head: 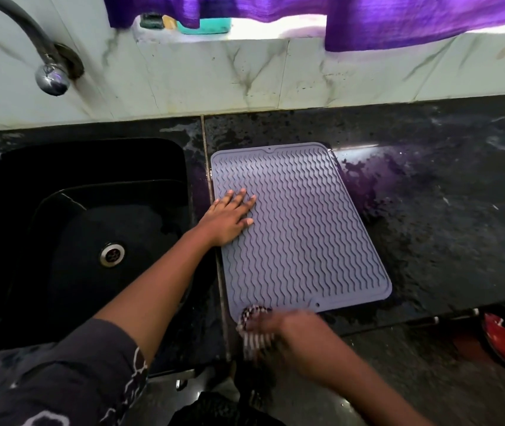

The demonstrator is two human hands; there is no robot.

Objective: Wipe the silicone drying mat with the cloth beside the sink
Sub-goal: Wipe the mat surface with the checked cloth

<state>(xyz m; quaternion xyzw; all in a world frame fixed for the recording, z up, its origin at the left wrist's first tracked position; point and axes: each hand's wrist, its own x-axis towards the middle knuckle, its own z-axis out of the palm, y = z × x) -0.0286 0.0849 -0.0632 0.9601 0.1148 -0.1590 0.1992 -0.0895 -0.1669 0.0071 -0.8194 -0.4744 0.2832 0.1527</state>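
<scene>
A grey silicone drying mat (300, 229) with wavy ridges lies flat on the wet black counter, just right of the sink. My left hand (229, 216) presses flat on the mat's left edge, fingers spread. At the mat's near left corner my right hand (279, 325), blurred by motion, grips a checked cloth (251, 330). The cloth bunches partly over the mat's corner and partly past the counter's front edge.
A black sink (70, 241) with a metal drain sits to the left, under a curved tap (50, 76). The marble-tiled wall (245, 81) and purple curtain (398, 16) stand behind. The counter (444, 210) right of the mat is wet. A red-lined dark object (503, 339) lies below the counter edge.
</scene>
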